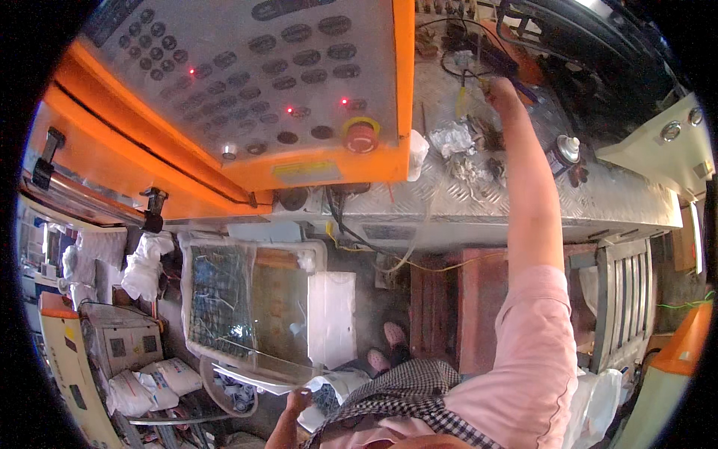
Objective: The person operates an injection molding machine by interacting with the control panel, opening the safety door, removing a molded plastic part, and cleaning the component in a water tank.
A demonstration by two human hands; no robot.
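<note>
- An orange machine housing (112, 142) is filling the upper left, and its grey control panel (254, 67) is tilting toward the camera, with rows of dark oval buttons and a few small red lights glowing.
- A diamond-plate metal deck (598, 194) is stretching across the upper right, beside the panel.
- A white-framed crate (314, 254) draped in clear plastic is standing below the housing, near the person's feet.
- The person's right arm, in a pink sleeve, is reaching straight up the picture over the deck.
- A red mushroom-shaped stop button (361, 136) on a yellow ring is sitting at the panel's lower right corner.
- Crumpled white rags (452, 137) are lying on the deck just left of the outstretched arm.
- The right hand (499, 90) is closing around a dark blue-handled tool (490, 56) at the far end of the deck, among tangled wires; how firmly it is gripping is hard to tell.
- The left hand (297, 402) is hovering low by the waist, touching a crumpled white and blue bag (329, 393); its fingers are curling, though whether they are grasping the bag I cannot tell.
- A small metal knob (568, 147) is standing on the deck just right of the forearm.
</note>
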